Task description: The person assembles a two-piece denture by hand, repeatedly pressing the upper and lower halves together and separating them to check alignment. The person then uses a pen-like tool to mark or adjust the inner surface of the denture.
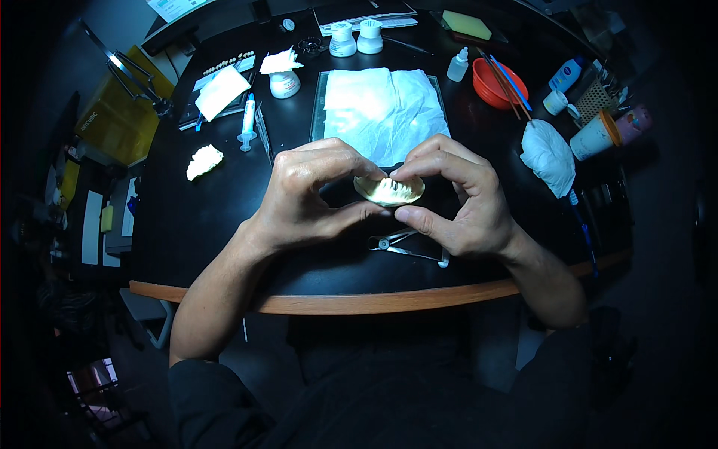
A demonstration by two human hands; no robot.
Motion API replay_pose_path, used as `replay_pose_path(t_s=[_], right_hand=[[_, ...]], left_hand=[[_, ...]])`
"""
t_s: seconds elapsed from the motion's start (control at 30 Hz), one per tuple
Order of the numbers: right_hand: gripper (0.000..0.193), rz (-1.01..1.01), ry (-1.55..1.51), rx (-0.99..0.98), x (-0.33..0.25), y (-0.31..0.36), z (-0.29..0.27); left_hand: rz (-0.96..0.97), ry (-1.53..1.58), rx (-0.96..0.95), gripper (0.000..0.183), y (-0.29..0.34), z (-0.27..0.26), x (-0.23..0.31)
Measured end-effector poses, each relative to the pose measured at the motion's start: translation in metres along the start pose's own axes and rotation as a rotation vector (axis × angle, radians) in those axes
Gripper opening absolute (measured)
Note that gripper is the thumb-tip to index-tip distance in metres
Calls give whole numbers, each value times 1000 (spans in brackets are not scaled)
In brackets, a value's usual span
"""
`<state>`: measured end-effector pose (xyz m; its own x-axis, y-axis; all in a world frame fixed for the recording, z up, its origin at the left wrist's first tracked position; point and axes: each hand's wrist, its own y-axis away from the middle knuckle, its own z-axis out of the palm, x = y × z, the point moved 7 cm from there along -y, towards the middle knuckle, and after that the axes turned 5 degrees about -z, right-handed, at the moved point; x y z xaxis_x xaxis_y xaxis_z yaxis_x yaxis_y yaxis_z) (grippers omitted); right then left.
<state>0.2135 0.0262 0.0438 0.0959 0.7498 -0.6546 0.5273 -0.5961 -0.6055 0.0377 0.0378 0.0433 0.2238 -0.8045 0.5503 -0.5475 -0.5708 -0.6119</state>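
Note:
Above the near part of the black desk I hold a pale yellow dental cast (388,192) between both hands. My left hand (314,187) pinches its left side, with fingertips on top and thumb beneath. In the same kind of pinch, my right hand (456,191) grips the right side. Small dark gaps show along the cast's upper middle; fingertips cover part of its rim. Just below lies a metal caliper (404,245), partly hidden by my right hand. Behind my hands, a crumpled white cloth (381,105) covers most of a glass plate (319,112).
Another pale yellow piece (204,162) lies left, near a syringe (248,123) and a tissue-topped jar (284,84). White jars (342,40) stand at the back. Rightward are a dropper bottle (458,66), red bowl (490,84), white cloth bundle (548,157) and cup (594,136). A wooden edge (359,302) borders the desk.

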Motion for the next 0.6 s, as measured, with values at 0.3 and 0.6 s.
replay_pose_path(t_s=[0.3, 0.6], right_hand=[[34, -71, 73, -19, -6, 0, 1], [29, -154, 162, -35, -16, 0, 3]], left_hand=[[11, 24, -4, 37, 0, 2, -1], [-23, 40, -55, 35, 0, 5, 2]])
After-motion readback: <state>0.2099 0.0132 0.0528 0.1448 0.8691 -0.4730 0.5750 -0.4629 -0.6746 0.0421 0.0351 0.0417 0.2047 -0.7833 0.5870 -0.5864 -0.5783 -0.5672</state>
